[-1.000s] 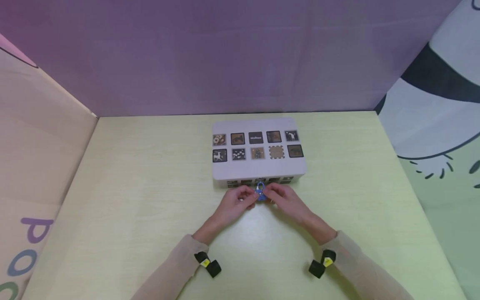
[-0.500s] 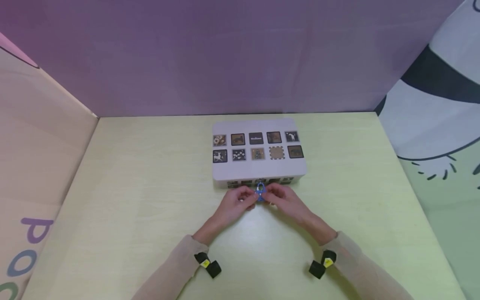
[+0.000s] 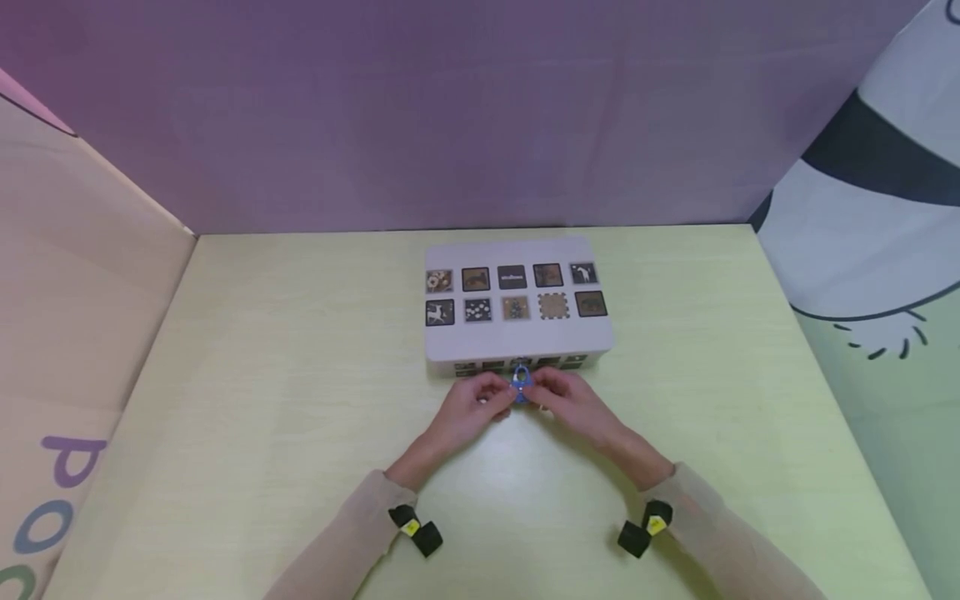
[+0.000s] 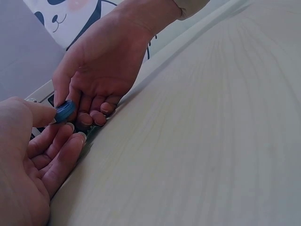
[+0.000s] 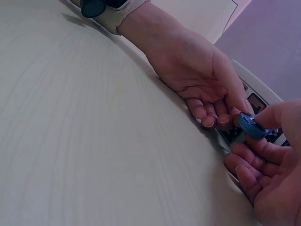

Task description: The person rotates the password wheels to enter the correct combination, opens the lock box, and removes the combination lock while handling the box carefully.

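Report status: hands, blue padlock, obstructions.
Left hand, right hand: both pinching blue padlock. Padlock at front of patterned box; latching unclear. No obstruction seen.

The left sleeve (image 3: 337,533) and the right sleeve (image 3: 738,542) were long and of beige colour. Each one carried a black device (image 3: 428,539) of two blocky parts, with a small yellow patch (image 3: 410,527) between them.

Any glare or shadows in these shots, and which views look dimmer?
Head view: pale glare on the table, soft shadow beside the right hand; left wrist view: dimmer, that hand's palm side shaded; right wrist view: also dim, the table darkened beside it.
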Tool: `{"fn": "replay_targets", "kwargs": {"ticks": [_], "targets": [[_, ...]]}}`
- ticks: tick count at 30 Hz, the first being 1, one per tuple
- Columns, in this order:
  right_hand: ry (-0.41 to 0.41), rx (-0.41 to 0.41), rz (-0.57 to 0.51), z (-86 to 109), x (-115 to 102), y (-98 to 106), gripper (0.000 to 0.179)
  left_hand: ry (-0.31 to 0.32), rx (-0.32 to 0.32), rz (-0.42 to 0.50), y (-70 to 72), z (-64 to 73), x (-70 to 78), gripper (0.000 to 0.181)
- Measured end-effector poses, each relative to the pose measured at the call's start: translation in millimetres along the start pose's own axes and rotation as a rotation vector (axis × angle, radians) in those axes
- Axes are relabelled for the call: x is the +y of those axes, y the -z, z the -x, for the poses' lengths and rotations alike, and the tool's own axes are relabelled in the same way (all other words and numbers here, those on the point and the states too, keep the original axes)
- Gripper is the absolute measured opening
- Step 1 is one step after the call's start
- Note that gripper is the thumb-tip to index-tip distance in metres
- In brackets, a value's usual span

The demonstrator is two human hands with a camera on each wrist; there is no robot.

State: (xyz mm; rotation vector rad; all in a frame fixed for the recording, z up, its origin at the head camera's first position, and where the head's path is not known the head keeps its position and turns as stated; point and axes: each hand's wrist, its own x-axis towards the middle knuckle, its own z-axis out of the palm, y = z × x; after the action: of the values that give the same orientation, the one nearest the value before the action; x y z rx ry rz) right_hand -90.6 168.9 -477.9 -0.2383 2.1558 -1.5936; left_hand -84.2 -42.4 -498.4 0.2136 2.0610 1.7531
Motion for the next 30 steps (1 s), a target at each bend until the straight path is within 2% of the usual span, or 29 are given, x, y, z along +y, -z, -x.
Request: {"fn": "replay_targets", "kwargs": {"ticks": [30], "targets": [[0.004, 0.018, 0.015, 0.6, 1.0, -1.0, 0.026, -0.006, -0.002, 0.009, 0.0, -0.1, 0.1, 0.023]]}}
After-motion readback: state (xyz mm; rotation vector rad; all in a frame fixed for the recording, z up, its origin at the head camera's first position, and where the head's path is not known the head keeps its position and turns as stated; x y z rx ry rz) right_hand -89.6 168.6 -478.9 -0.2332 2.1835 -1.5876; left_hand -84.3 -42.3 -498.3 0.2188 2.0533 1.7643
